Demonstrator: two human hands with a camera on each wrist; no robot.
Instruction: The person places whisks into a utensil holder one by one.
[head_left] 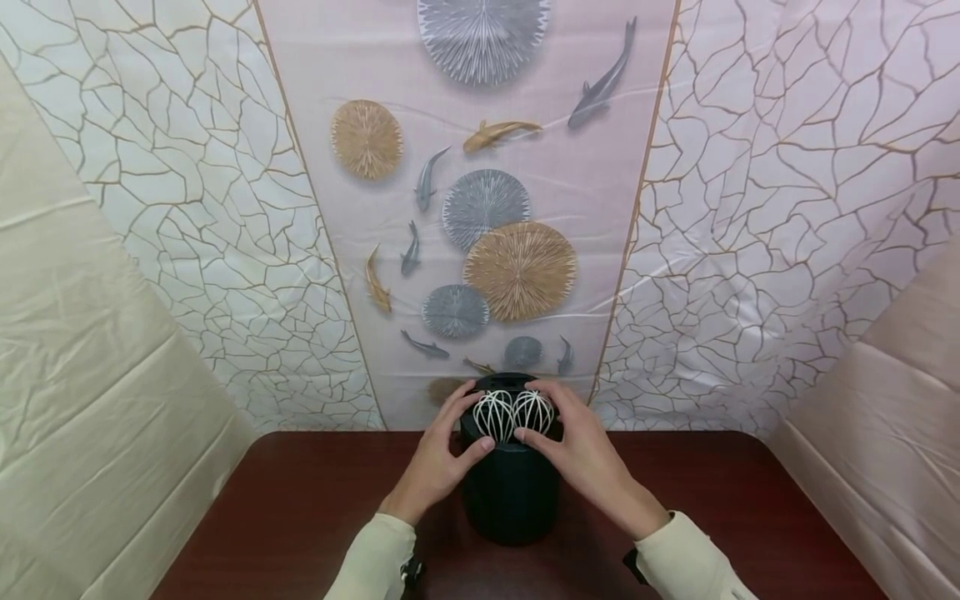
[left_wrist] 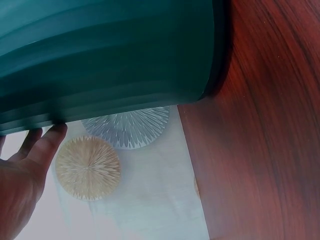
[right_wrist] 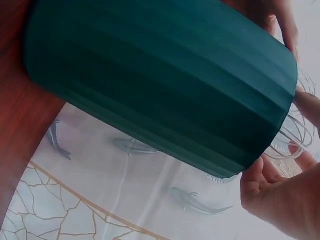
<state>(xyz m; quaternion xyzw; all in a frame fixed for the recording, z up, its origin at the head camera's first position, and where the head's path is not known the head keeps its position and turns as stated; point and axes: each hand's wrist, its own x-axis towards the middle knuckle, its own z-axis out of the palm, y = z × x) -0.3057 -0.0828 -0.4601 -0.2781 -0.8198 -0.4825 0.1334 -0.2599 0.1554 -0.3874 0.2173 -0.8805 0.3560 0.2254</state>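
Note:
Two white wire whisks stand side by side in a dark green ribbed container (head_left: 512, 500), their looped heads above its rim. The left whisk (head_left: 493, 417) is between the thumb and index finger of my left hand (head_left: 438, 454); the thumb lies at the front rim. My right hand (head_left: 585, 442) holds the right whisk (head_left: 534, 413), index finger at its top and thumb at its lower left. In the left wrist view, fingertips (left_wrist: 52, 137) touch the container's outer side. The right wrist view shows fingers by the rim and wire loops (right_wrist: 297, 135). The whisks' lower parts are hidden inside.
The container stands on a dark red-brown wooden table (head_left: 322, 508). Behind it hangs a cloth backdrop (head_left: 420, 50) printed with fish and round shapes. Beige padded panels (head_left: 90, 358) flank the table on both sides.

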